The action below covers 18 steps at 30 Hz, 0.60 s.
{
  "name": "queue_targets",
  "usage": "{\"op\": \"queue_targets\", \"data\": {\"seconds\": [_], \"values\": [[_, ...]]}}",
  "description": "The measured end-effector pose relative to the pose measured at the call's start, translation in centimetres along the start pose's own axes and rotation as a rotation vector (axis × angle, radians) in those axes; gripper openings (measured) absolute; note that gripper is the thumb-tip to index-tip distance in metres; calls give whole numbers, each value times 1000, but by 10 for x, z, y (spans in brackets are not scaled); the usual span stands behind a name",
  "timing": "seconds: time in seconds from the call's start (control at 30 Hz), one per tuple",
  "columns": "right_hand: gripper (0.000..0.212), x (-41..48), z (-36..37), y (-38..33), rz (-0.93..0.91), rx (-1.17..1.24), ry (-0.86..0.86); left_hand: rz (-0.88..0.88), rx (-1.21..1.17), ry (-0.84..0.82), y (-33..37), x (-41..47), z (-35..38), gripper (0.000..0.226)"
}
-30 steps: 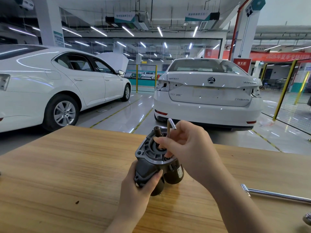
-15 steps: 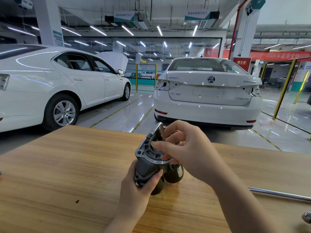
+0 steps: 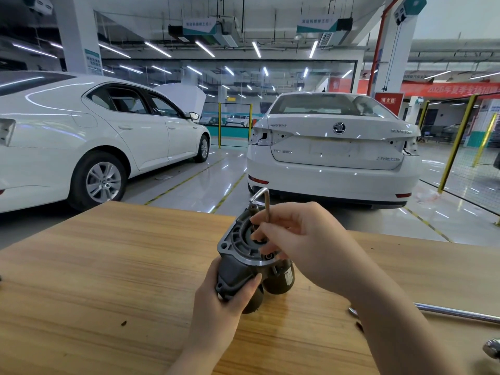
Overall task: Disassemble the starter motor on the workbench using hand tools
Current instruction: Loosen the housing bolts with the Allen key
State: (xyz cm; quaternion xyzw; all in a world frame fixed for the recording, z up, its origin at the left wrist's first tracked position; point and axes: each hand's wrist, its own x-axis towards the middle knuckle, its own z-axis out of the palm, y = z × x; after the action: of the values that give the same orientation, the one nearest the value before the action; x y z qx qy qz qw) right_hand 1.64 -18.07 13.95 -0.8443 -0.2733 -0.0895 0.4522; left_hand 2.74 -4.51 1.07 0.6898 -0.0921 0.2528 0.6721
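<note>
starter motor stands on end on the worktop at lower centre, long axis tilted up and away, flanged nose facing up-left. left hand wraps its dark body, thumb across the front. right hand pinches the long leg of a hex key, fingers curled, tip down at the flange. the key's bend now shows above the fingers, short arm pointing left; half a second ago it was hidden. red sign upper right reads 消火栓; the white car lettering is too blurred.
</note>
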Motion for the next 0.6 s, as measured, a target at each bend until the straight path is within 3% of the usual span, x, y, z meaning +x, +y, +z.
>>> {"op": "queue_targets", "data": {"seconds": [0.07,0.13,0.2,0.43,0.6], "values": [[6,0,2,-1,13,36,30,-1,0,11,1,0,0,55],[26,-1,1,-2,32,60,72,-9,-6,11,2,1,0,55],[32,-1,1,-1,36,43,112,-13,-12,-1,2,1,0,56],[13,-1,-4,-1,-16,-5,108,3,-9,-25,1,-1,-1,56],[14,-1,1,-3,-17,-27,64,-1,-8,-23,0,-2,-1,55]]}}
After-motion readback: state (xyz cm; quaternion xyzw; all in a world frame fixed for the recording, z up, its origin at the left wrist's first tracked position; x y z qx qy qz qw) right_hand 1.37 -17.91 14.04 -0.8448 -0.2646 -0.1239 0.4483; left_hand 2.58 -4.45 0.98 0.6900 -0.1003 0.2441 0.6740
